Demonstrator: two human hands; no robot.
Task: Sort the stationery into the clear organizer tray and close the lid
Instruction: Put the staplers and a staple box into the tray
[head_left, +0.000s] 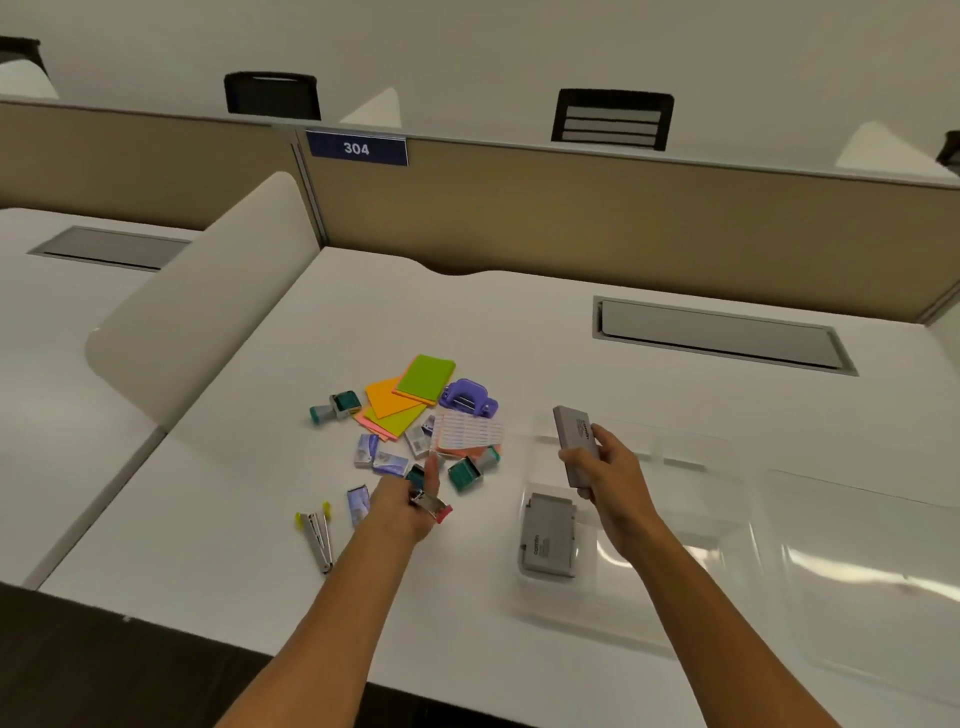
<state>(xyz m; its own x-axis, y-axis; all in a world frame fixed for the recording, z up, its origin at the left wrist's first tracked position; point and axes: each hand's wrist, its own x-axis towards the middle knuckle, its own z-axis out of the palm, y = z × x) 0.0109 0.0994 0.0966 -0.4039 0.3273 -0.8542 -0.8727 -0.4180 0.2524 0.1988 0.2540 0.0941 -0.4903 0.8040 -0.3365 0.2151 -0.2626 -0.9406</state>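
Note:
My right hand (605, 470) holds a flat grey box (573, 436) tilted in the air above the clear organizer tray (644, 597). A second grey box (549, 538) lies in the tray's near left compartment. The tray's clear lid (862, 571) lies open to the right. My left hand (408, 501) grips a metal staple remover with a pink end (434, 506) just above the pile. The pile holds green and orange sticky notes (408, 392), a purple hole punch (469, 397), a lined label pad (470, 434), small staple boxes (382, 457) and teal stamps (465, 473).
A staple remover with yellow tips (318, 535) lies at the left near the desk's front edge. A teal stamp (337, 405) sits left of the pile. A cable hatch (722, 332) is set in the desk behind the tray. A beige partition (623, 218) closes the back.

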